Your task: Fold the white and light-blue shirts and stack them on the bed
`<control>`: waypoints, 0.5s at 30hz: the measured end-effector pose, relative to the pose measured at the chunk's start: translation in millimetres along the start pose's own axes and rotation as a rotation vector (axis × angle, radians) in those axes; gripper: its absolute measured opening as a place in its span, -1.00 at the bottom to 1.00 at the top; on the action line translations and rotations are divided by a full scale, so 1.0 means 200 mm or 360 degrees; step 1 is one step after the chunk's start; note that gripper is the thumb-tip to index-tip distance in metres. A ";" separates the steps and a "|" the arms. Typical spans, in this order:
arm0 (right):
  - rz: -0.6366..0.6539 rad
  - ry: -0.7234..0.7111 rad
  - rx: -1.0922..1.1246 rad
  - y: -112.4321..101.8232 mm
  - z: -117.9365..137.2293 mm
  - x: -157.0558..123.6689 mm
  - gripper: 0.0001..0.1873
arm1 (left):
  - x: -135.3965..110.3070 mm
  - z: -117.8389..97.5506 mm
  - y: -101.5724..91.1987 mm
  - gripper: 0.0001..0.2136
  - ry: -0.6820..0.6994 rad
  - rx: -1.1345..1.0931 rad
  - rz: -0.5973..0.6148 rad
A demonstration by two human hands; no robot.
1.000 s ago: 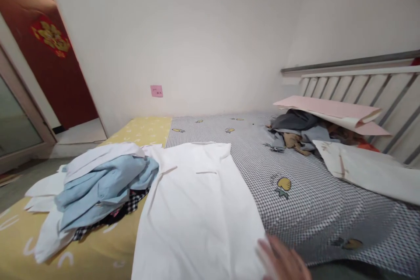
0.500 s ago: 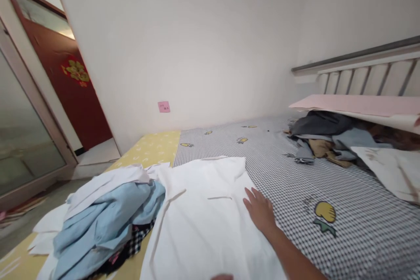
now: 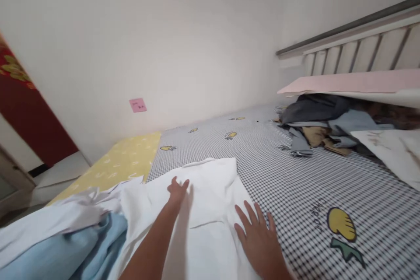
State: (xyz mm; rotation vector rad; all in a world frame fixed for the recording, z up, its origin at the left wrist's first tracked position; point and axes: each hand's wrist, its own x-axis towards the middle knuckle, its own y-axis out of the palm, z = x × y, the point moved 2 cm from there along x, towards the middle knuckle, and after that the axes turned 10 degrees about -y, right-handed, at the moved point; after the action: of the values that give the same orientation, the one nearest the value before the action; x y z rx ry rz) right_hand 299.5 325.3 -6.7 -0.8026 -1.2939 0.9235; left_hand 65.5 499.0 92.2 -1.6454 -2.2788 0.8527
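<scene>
Since the earlier view, the left hand [image 3: 177, 192] has come onto the white shirt [image 3: 210, 197], fingers curled, pinching unclear, while the right hand [image 3: 257, 238] lies spread on the near right part.

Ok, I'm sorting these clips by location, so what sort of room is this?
Most likely a bedroom in a home. A grey gingham bed sheet covers the bed, a pale slatted headboard with a grey metal top rail stands beside it, and a rumpled pile of dark grey clothes lies on the sheet.
</scene>
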 end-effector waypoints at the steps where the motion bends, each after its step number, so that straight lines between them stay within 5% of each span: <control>1: -0.0012 -0.0003 0.0010 0.02 0.00 0.00 -0.49 | 0.05 -0.01 0.03 -0.32 -0.0026 0.0054 -0.0053; 4: -0.0031 0.0018 0.0037 0.06 -0.01 0.00 -0.49 | 0.16 -0.04 0.09 -0.40 -0.0056 0.0173 -0.0152; 9: -0.0037 0.0047 0.0075 0.06 -0.01 0.01 -0.49 | 0.16 -0.08 0.11 -0.89 0.0125 0.0213 -0.0229; 15: 0.0003 0.0052 0.0131 -0.02 0.00 0.01 -0.49 | 0.12 0.04 -0.10 -0.77 0.0152 0.0095 -0.0466</control>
State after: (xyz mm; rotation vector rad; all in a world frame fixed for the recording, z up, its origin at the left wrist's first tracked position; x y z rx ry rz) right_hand 299.2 326.0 -1.3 -0.7519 -1.2190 0.9555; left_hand 37.5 513.8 93.4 -1.2568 -2.3252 0.7471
